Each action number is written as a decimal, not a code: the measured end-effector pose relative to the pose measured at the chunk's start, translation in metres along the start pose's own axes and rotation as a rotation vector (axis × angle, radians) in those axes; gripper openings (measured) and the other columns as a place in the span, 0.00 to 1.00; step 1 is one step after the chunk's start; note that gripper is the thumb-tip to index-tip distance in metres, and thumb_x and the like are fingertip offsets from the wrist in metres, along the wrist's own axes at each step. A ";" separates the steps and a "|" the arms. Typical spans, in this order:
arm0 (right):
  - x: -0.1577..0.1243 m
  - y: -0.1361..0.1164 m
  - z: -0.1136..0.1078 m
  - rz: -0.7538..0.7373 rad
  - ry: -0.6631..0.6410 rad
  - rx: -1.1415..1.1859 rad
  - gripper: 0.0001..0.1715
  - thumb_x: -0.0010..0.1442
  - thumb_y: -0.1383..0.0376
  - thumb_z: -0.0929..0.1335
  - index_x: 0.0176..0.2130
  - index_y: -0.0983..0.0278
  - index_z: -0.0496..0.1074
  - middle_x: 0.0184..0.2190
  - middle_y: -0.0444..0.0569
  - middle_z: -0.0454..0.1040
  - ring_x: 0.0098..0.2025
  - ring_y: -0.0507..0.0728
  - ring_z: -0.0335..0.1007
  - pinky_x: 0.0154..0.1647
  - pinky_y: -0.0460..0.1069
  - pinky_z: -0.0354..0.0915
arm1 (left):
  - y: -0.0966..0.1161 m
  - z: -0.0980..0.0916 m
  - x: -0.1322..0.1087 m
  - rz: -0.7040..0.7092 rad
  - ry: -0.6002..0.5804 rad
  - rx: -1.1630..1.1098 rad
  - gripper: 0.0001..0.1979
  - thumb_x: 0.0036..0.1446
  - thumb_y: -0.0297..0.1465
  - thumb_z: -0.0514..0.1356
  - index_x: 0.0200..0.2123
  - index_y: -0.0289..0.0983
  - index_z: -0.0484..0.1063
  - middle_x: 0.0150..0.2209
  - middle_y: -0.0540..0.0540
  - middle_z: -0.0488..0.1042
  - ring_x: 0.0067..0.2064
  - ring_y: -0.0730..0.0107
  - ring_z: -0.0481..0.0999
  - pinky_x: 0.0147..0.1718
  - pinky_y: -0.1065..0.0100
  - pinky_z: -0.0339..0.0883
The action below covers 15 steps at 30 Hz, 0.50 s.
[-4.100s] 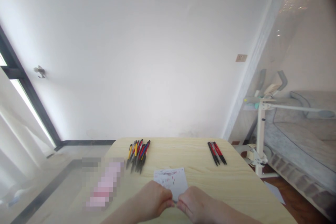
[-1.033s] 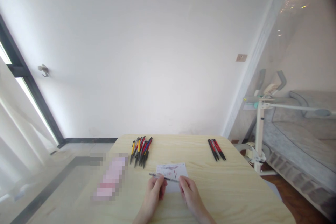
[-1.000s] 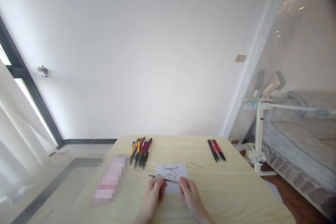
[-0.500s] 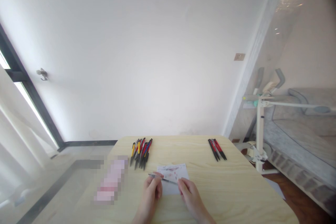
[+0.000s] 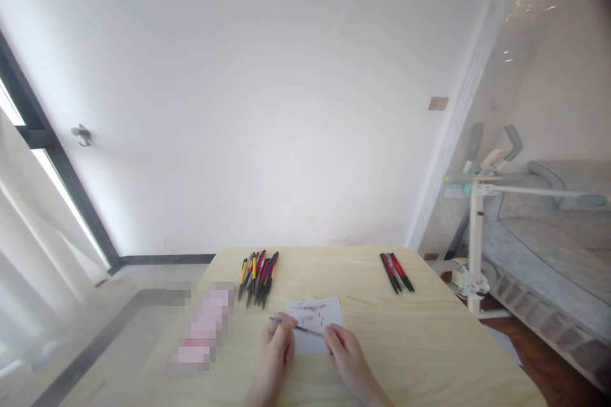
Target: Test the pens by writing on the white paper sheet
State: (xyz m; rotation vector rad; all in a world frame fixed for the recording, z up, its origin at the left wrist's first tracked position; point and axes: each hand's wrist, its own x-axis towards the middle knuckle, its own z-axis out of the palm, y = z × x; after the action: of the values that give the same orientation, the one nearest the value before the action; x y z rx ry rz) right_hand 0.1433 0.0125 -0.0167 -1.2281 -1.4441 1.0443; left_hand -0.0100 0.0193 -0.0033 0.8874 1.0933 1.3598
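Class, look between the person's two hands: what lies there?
In the head view, a thin dark rod spans the gap, with marked white paper beneath it.

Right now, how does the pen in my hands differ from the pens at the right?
The held pen is in your left hand and right hand; the right pens lie on the table.
The held pen runs crosswise; the right pens point roughly toward you.
The held pen looks grey and dark; the right pens show bright red and black.
Both are slim, with dark parts.
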 end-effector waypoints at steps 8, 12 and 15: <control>0.001 0.005 0.000 0.070 0.021 0.099 0.26 0.55 0.46 0.59 0.19 0.62 0.55 0.15 0.38 0.51 0.18 0.48 0.47 0.19 0.44 0.46 | -0.007 0.002 0.001 0.035 -0.041 0.019 0.17 0.50 0.44 0.55 0.23 0.35 0.66 0.10 0.60 0.53 0.12 0.81 0.52 0.12 0.76 0.44; 0.001 0.004 -0.001 0.067 0.015 0.114 0.26 0.55 0.46 0.59 0.19 0.62 0.55 0.15 0.37 0.50 0.18 0.48 0.46 0.17 0.44 0.45 | -0.009 0.004 -0.001 0.031 -0.051 0.218 0.24 0.49 0.50 0.54 0.17 0.34 0.66 0.08 0.56 0.57 0.12 0.80 0.56 0.13 0.75 0.48; 0.001 0.001 -0.002 0.049 0.002 0.114 0.26 0.55 0.46 0.59 0.19 0.62 0.54 0.15 0.37 0.50 0.17 0.47 0.46 0.17 0.44 0.44 | -0.009 0.003 -0.001 0.003 -0.077 0.248 0.27 0.46 0.53 0.53 0.15 0.35 0.65 0.07 0.56 0.56 0.11 0.80 0.55 0.13 0.75 0.46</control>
State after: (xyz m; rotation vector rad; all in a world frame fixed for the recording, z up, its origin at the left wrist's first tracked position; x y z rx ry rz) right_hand 0.1452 0.0140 -0.0175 -1.1876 -1.3402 1.1431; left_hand -0.0041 0.0184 -0.0108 1.1130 1.2178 1.1985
